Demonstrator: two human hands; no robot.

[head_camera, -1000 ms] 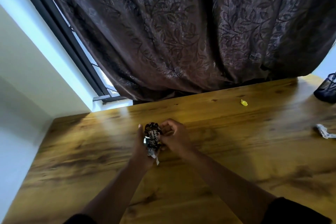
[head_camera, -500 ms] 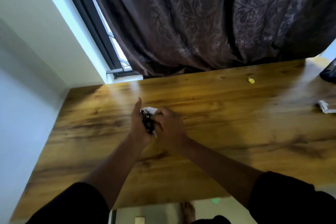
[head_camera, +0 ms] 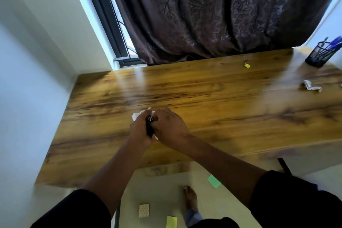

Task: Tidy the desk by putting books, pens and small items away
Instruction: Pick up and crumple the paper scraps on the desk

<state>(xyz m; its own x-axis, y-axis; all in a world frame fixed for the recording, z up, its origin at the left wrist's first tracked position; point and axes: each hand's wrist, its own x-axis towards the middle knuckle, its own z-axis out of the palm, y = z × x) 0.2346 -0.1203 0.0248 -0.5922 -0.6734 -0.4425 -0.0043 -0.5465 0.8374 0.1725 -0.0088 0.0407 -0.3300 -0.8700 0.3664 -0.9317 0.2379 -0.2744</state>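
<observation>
Crumpled wrapper (head_camera: 149, 125) squeezed between left hand (head_camera: 139, 129), right hand (head_camera: 169, 127) fingers (head_camera: 160, 115)

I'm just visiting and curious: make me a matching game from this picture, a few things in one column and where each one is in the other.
Things:
1. wrapper
2. pen holder
3. yellow scrap
4. green note

Places:
A. on the floor under the desk edge
B. far right corner of the desk
C. squeezed between the left hand and right hand
D. on the desk near the curtain

Pairs: 1-C, 2-B, 3-D, 4-A
</observation>
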